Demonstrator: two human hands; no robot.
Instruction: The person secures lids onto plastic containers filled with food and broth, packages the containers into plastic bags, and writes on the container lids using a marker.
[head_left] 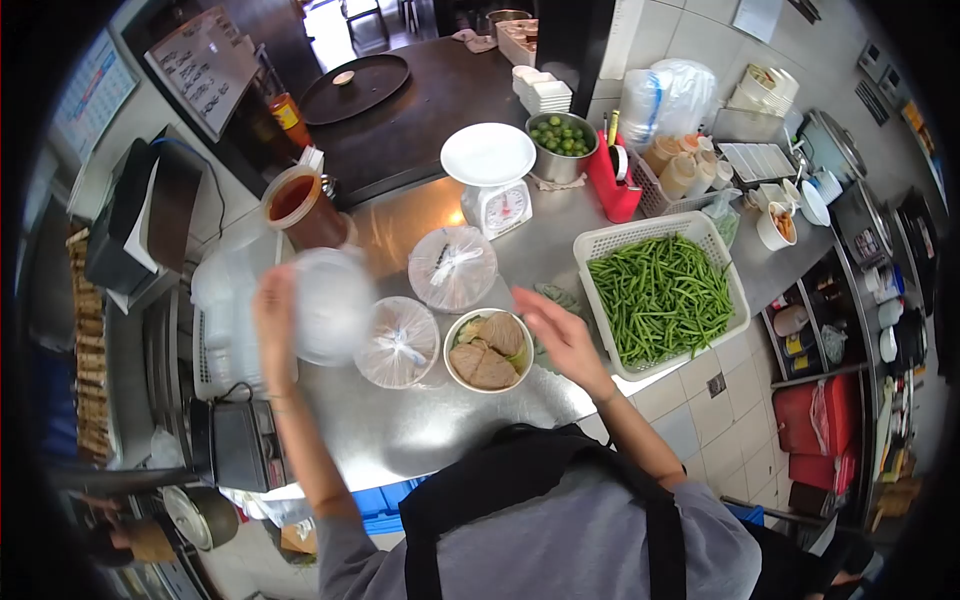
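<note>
My left hand [274,312] grips the edge of a round translucent plastic lid [333,308], blurred by motion, above the left part of the steel counter. My right hand [562,338] is held just right of a round takeout bowl [487,352], fingers stretched out and holding nothing; whether it touches the rim I cannot tell. Slices of brown meat over some greens fill the uncovered bowl. Left of it sit two round containers wrapped in knotted clear plastic bags, a nearer one [397,343] and a farther one [452,268].
At right a white basket [739,290] holds green beans. Behind stand a kitchen scale [497,207], a steel pot of green limes [556,172] and a red holder [612,186]. A tub of red sauce [312,212] and a basket of plastic containers [236,335] flank my left side.
</note>
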